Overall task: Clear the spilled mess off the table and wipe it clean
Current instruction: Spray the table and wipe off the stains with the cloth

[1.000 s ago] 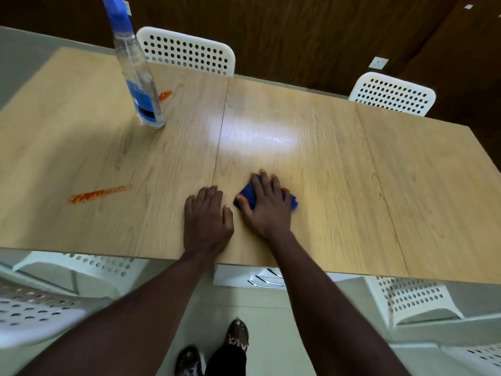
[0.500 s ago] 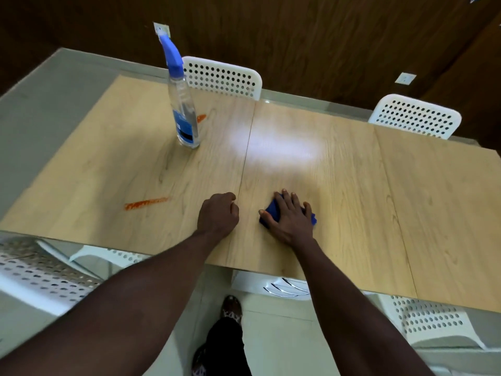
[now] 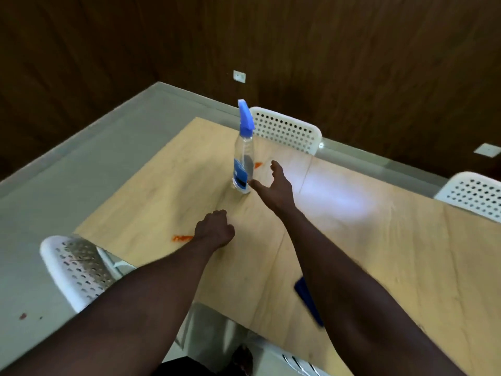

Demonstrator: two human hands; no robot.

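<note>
A clear spray bottle [image 3: 243, 161] with a blue trigger head stands upright on the wooden table [image 3: 379, 253]. My right hand [image 3: 273, 189] is stretched out beside the bottle's base, fingers spread, holding nothing. My left hand [image 3: 215, 229] rests on the table as a loose fist, empty. An orange smear [image 3: 182, 238] lies just left of that fist, partly hidden by it. A second orange spot [image 3: 257, 165] shows behind the bottle. The blue cloth [image 3: 307, 297] lies on the table near the front edge, mostly hidden under my right forearm.
White perforated chairs stand around the table: one behind the bottle [image 3: 287, 130], one at the far right [image 3: 471, 195], one at the near left corner [image 3: 78, 270]. A dark wood-panelled wall [image 3: 352, 63] rises behind. Grey floor [image 3: 67, 185] lies to the left.
My right hand has let go of the blue cloth and reached forward to the spray bottle. My left hand curled into a fist and shifted left. The view turned left.
</note>
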